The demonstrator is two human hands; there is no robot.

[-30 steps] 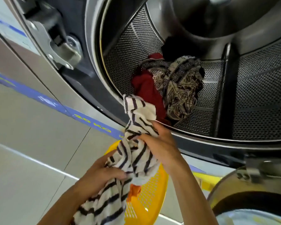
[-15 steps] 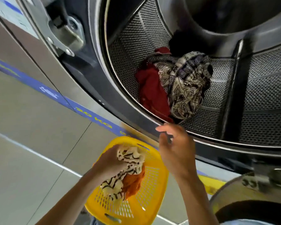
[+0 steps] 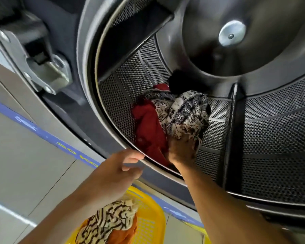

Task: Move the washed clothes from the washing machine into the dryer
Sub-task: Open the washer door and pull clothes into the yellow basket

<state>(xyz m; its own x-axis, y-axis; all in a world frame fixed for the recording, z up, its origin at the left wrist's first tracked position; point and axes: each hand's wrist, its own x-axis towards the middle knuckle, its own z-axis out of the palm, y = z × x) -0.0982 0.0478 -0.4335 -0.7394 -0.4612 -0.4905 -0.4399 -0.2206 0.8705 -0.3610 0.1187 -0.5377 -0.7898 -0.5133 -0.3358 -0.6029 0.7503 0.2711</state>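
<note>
One hand [image 3: 181, 150] grips patterned cloth [image 3: 183, 113]

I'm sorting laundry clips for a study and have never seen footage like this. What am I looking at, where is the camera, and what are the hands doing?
The camera sits on the person's head, looking forward and down, so you see their own two bare arms. The big round opening is a washing machine drum with perforated metal walls. Inside it lie a red garment and a cream cloth with dark patterns. The right hand reaches into the drum and seems to grip the patterned cloth from below. The left hand is empty, its fingers loosely spread near the drum's rim. On the floor below sits a yellow basket already holding a striped garment on top of something orange.
</note>
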